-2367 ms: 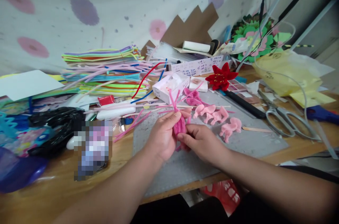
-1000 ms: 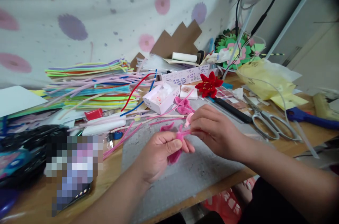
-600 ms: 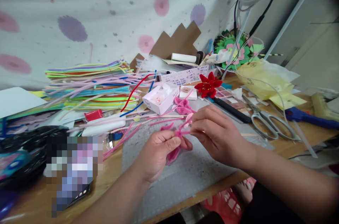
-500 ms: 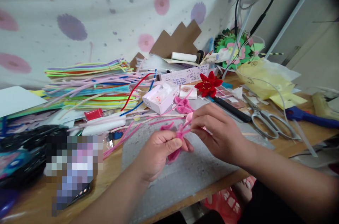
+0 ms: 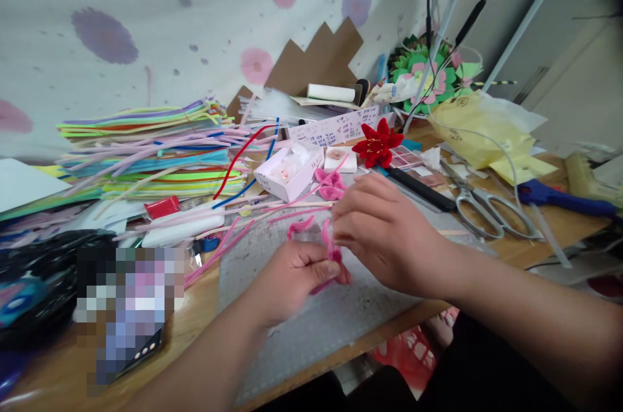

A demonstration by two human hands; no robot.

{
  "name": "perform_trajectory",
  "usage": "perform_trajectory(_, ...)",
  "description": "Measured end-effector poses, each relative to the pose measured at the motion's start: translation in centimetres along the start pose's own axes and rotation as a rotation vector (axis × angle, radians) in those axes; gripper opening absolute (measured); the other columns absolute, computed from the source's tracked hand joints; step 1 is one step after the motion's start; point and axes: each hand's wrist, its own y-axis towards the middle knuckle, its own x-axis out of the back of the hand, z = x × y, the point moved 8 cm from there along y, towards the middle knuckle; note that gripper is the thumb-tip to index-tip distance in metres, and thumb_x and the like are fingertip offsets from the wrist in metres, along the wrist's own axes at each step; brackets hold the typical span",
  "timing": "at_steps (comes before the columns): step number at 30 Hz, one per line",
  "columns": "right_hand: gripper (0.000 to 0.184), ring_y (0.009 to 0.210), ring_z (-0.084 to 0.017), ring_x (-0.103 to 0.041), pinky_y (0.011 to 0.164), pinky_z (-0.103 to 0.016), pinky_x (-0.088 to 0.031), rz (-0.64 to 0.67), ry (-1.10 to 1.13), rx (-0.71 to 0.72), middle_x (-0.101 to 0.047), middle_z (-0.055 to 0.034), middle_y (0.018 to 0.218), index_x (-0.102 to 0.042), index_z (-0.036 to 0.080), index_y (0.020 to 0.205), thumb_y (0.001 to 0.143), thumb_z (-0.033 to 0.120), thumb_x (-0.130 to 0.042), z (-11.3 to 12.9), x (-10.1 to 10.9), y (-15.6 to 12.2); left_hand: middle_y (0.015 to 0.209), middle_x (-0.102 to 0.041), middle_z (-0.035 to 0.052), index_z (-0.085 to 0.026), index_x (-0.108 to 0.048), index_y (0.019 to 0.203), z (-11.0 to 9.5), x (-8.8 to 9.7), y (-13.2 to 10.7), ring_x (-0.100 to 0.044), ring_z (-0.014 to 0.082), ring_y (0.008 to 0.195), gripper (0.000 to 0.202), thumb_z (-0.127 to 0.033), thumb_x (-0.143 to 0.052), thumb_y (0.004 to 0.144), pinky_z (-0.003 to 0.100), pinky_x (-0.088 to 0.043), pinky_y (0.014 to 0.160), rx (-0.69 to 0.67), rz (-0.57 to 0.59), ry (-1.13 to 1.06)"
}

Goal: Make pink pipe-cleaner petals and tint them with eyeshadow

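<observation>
**A:** what's moved since half a second ago?

**B:** The right hand (image 5: 384, 230) slid in closer and now pinches the top of the pink pipe-cleaner bundle (image 5: 331, 248). The left hand (image 5: 289, 276) keeps it clamped just above the grey mat (image 5: 311, 334). The loose end now stands upright, so the wrap looks tighter.

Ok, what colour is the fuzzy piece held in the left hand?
Pink: the pipe-cleaner piece shows best in the head view.

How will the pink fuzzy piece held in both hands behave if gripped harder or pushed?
Likely bendable, not stiff: the pink fuzzy piece curls in loops between the left hand and right hand. Probably very light, being thin. Its fuzzy surface should resist slipping.
</observation>
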Motion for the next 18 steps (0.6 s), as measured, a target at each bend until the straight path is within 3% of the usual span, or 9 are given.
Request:
perform_trajectory(5, 0.013, 0.079, -0.017, -0.05, 0.078, -0.038, -0.039, 0.022, 0.074, -0.015, -0.062, -0.0053, 0.085, -0.058, 0.016, 0.083, 0.085, 0.006, -0.049, 1.1, 0.8, -1.6, 0.067, -0.07, 0.0071, -0.013, -0.073, 0.072, 0.1, 0.8, -0.3, -0.06, 0.0165, 0.065, 0.026, -0.038, -0.066, 0.078, 0.028, -0.042, 0.062, 0.006, -0.089, -0.258)
perform_trajectory(8, 0.01, 0.072, -0.013, -0.051, 0.068, -0.029, -0.042, 0.039, 0.412, -0.234, -0.059, -0.0027, 0.078, -0.056, 0.016, 0.08, 0.086, 0.009, -0.052, -0.2, -0.3, -2.9, 0.069, -0.072, 0.0079, -0.013, -0.071, 0.07, -0.7, 0.1, -0.9, -0.065, 0.0172, 0.062, 0.026, -0.038, -0.067, 0.078, 0.026, -0.043, 0.057, -0.048, -0.014, -0.415)
perform_trajectory(12, 0.016, 0.062, -0.009, -0.052, 0.057, -0.021, -0.043, 0.195, 1.032, -0.534, -0.057, 0.0005, 0.068, -0.053, 0.015, 0.076, 0.089, 0.024, -0.055, -2.0, -4.9, -4.7, 0.063, -0.072, 0.0075, -0.014, -0.069, 0.072, -0.7, -2.0, -1.7, -0.061, 0.0143, 0.047, 0.027, -0.039, -0.064, 0.08, 0.026, -0.045, 0.049, 0.003, 0.21, -0.499)
perform_trajectory(15, 0.015, 0.061, -0.009, -0.052, 0.058, -0.022, -0.044, 0.322, 1.205, -0.497, -0.055, 0.0005, 0.07, -0.055, 0.013, 0.078, 0.085, 0.025, -0.06, -2.5, -6.6, -4.3, 0.063, -0.073, 0.0091, -0.013, -0.07, 0.071, -0.1, -3.4, -2.2, -0.058, 0.0124, 0.047, 0.028, -0.039, -0.063, 0.081, 0.025, -0.045, 0.052, 0.083, 0.351, -0.361)
perform_trajectory(18, 0.009, 0.07, -0.011, -0.052, 0.065, -0.024, -0.044, 0.468, 1.003, -0.223, -0.055, -0.0009, 0.074, -0.058, 0.012, 0.076, 0.084, 0.016, -0.059, -2.0, -5.4, -2.5, 0.056, -0.07, 0.0069, -0.014, -0.069, 0.068, 1.1, -4.7, -2.2, -0.058, 0.013, 0.045, 0.028, -0.039, -0.063, 0.079, 0.025, -0.044, 0.051, 0.226, 0.441, -0.301)
